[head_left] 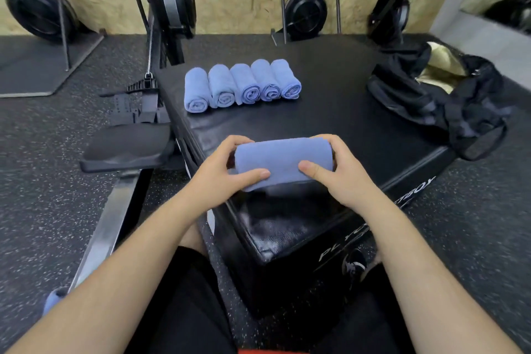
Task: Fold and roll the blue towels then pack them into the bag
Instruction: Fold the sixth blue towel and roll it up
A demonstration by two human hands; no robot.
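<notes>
My left hand [222,172] and right hand [334,172] both grip the ends of the soft, light, rolled blue cloth towel [283,162], which I think could unroll if I let go.

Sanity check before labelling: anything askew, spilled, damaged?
Nothing spilled or damaged. Five rolls sit in a neat row; bag slumps open at the box edge. A blue scrap on the floor, low left, may be a stray towel.

Five rolled towels [242,85] plus one held towel [283,162] make six; one bag [408,89], one table [330,112], one left hand [218,178], one right hand [342,181].
</notes>
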